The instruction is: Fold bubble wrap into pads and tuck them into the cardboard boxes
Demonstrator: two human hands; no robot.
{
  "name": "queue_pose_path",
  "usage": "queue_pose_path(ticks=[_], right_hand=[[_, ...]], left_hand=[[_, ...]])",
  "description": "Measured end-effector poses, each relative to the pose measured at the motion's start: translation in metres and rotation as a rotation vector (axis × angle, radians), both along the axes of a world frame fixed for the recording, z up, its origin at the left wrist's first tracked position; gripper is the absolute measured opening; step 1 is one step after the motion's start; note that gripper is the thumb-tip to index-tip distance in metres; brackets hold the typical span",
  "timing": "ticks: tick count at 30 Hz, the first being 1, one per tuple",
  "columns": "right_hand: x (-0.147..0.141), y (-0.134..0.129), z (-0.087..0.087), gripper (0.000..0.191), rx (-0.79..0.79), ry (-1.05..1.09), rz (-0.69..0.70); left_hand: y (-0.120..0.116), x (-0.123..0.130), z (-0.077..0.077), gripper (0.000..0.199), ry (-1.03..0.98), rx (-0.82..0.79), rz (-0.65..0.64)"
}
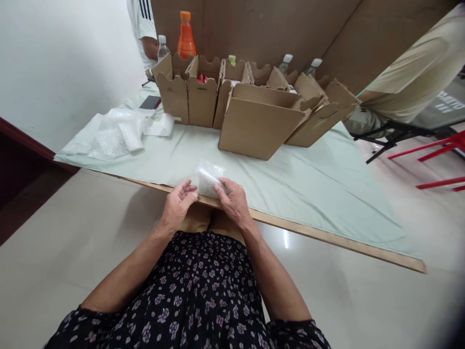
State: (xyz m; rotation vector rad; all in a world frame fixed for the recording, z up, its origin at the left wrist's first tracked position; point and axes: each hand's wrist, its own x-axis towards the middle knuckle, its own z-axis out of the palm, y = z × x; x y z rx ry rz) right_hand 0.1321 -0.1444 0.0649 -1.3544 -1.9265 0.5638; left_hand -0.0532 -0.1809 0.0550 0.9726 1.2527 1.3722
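Note:
A clear piece of bubble wrap (210, 175), partly folded or rolled, lies at the front edge of the table. My right hand (232, 198) grips its right side, the thumb on top. At its left end is my left hand (179, 199), fingers loosely bent and apart; whether they touch the plastic I cannot tell. Anything inside the wrap cannot be made out. More bubble wrap (116, 133) is heaped on the left of the table.
Several open cardboard boxes (259, 123) stand across the back of the cloth-covered table (323, 194). Behind them are an orange bottle (186, 39) and clear bottles. A dark phone-like object (150, 102) lies at left. Other people stand or sit beyond; a red stool (441, 145) is at right.

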Motion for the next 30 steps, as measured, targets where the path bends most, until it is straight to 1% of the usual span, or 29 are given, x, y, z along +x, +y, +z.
queue_pose_path(ticks=[2, 4, 5, 6, 8, 9, 10, 11, 12, 14, 15, 16, 18, 20, 22, 24, 26, 27, 29, 30], right_hand=[[-0.004, -0.013, 0.004, 0.030, -0.077, 0.167, 0.090], [-0.006, -0.025, 0.009, 0.032, -0.102, 0.203, 0.165], [-0.005, -0.029, 0.012, 0.033, -0.077, 0.190, 0.157], [-0.003, -0.033, 0.015, 0.034, -0.033, 0.176, 0.114], [0.007, -0.034, 0.020, 0.035, 0.063, 0.197, -0.045], [0.013, -0.034, 0.022, 0.038, 0.085, 0.238, -0.120], [0.019, -0.032, 0.023, 0.042, 0.076, 0.294, -0.164], [0.024, -0.030, 0.024, 0.047, 0.031, 0.361, -0.164], [0.028, -0.029, 0.024, 0.050, -0.043, 0.433, -0.126], [0.029, -0.030, 0.023, 0.047, -0.209, 0.561, 0.004], [0.027, -0.032, 0.021, 0.042, -0.258, 0.599, 0.052], [0.023, -0.036, 0.020, 0.036, -0.266, 0.613, 0.071], [0.013, -0.046, 0.017, 0.026, -0.180, 0.571, 0.030], [0.003, -0.058, 0.015, 0.022, -0.070, 0.485, -0.025], [-0.006, -0.068, 0.014, 0.026, -0.044, 0.434, -0.031], [-0.010, -0.073, 0.012, 0.035, -0.076, 0.443, 0.004], [-0.010, -0.073, 0.007, 0.043, -0.136, 0.496, 0.051], [-0.009, -0.071, 0.003, 0.044, -0.173, 0.547, 0.053], [-0.004, -0.064, -0.003, 0.042, -0.246, 0.678, 0.011], [-0.001, -0.060, -0.005, 0.040, -0.271, 0.749, -0.024]], left_hand=[[-0.003, 0.007, 0.003, 0.052, -0.247, -0.074, -0.114], [-0.001, 0.012, 0.007, 0.044, -0.375, -0.099, -0.196], [0.000, 0.015, 0.009, 0.041, -0.406, -0.101, -0.215], [0.000, 0.016, 0.011, 0.040, -0.425, -0.099, -0.224], [-0.002, 0.017, 0.015, 0.040, -0.436, -0.091, -0.244], [-0.004, 0.017, 0.016, 0.042, -0.433, -0.091, -0.261], [-0.007, 0.017, 0.016, 0.044, -0.425, -0.094, -0.283], [-0.010, 0.018, 0.017, 0.046, -0.415, -0.101, -0.304], [-0.013, 0.018, 0.016, 0.048, -0.407, -0.111, -0.318], [-0.016, 0.021, 0.015, 0.050, -0.390, -0.123, -0.315], [-0.016, 0.023, 0.015, 0.050, -0.374, -0.120, -0.295], [-0.016, 0.026, 0.015, 0.049, -0.351, -0.109, -0.269], [-0.015, 0.029, 0.015, 0.046, -0.264, -0.067, -0.206], [-0.014, 0.032, 0.014, 0.040, -0.069, -0.011, -0.131], [-0.014, 0.035, 0.013, 0.037, 0.197, 0.050, -0.062], [-0.018, 0.042, 0.008, 0.043, 0.416, 0.131, -0.014], [-0.024, 0.050, 0.002, 0.061, 0.528, 0.226, -0.026], [-0.027, 0.054, -0.002, 0.069, 0.561, 0.273, -0.062], [-0.033, 0.060, -0.007, 0.081, 0.592, 0.332, -0.165], [-0.035, 0.062, -0.007, 0.083, 0.577, 0.332, -0.216]])
